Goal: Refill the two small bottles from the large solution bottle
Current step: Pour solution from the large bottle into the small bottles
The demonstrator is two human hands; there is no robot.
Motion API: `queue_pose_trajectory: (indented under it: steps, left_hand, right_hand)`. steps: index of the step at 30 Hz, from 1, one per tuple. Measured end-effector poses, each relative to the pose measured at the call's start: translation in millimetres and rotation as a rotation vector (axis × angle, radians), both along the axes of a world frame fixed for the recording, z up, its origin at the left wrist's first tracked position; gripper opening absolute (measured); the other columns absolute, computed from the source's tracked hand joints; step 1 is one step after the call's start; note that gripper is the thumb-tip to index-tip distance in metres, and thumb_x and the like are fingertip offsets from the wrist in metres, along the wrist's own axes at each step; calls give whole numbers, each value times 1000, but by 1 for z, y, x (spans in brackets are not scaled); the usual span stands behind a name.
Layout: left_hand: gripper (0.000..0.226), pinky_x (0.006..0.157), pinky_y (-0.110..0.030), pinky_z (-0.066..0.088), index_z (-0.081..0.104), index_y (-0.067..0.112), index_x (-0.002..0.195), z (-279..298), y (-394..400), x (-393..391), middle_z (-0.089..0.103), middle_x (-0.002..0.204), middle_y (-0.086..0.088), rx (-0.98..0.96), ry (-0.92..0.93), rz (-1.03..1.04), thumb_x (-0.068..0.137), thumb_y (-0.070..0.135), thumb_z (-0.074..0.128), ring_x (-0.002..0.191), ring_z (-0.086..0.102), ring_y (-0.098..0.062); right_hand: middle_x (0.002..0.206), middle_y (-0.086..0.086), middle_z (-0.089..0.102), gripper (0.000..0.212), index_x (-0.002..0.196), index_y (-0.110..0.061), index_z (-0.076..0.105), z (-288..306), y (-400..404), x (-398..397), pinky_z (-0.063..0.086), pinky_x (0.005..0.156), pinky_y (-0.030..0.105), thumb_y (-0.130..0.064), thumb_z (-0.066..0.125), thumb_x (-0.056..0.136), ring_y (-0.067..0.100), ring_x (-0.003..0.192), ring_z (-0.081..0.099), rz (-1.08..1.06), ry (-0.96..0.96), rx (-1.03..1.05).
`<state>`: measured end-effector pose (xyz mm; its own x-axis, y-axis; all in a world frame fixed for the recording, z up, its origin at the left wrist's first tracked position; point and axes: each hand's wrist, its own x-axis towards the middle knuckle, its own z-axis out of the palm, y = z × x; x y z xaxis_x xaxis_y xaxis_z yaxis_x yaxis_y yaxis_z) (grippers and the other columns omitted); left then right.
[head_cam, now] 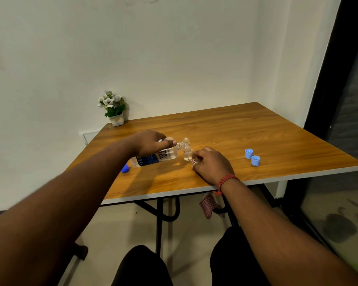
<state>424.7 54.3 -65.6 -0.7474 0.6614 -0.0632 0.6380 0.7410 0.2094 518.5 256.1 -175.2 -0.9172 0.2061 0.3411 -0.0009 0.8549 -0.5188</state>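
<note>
My left hand (151, 142) grips the large clear solution bottle (156, 158) with a blue label, tipped almost level above the table, its open neck pointing right. That neck meets the mouth of a small clear bottle (188, 154), which my right hand (212, 165) holds at its base, tilted left. A second small clear bottle (185, 140) stands just behind the large bottle's neck, uncapped. Two light blue caps (252, 157) lie on the table to the right. A darker blue cap (125, 168) lies near the left edge.
The wooden table (225, 129) stands against a white wall. A small potted plant (114, 109) sits at its far left corner. A checked cloth (209, 205) hangs under the front edge. A dark door frame rises at the right.
</note>
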Motion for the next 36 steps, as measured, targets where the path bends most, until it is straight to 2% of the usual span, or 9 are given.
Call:
queue_pose_trajectory:
  steps: [8,16,27,32,36]
  left_hand:
    - [67,95,-43,51,63,16,127,3,-1,3,67,120,-10,-20,0,4,94,69,37,104,61,-24]
    - [66,92,-42,52,62,15,127,5,-2,5,67,118,-11,-41,0,10,95,67,37,103,62,-25]
    - [72,92,-39,49,60,16,133,5,-2,3,66,124,-11,-70,18,14,93,70,35,106,60,-24]
    - [74,95,-43,51,60,15,132,6,-3,2,67,122,-11,-80,13,5,92,72,35,105,61,-25]
    - [69,89,-39,52,63,16,126,7,-3,1,68,115,-9,-83,29,-8,93,71,36,100,62,-23]
  right_hand:
    - [102,-13,56,33,116,-37,66,0,-1,0,52,76,31,-34,64,83,13,91,58,-1,2,3]
    - [99,-12,55,33,117,-37,66,0,-1,1,50,71,30,-34,62,84,14,88,57,-8,18,16]
    - [102,-13,56,32,118,-36,66,0,0,2,52,75,32,-36,63,86,13,90,58,-6,19,13]
    - [105,-12,57,35,121,-37,65,1,-1,3,51,76,30,-35,65,86,14,93,58,-9,20,16]
    - [103,-12,57,34,120,-37,66,1,-1,3,51,74,30,-36,64,86,14,91,58,-11,23,12]
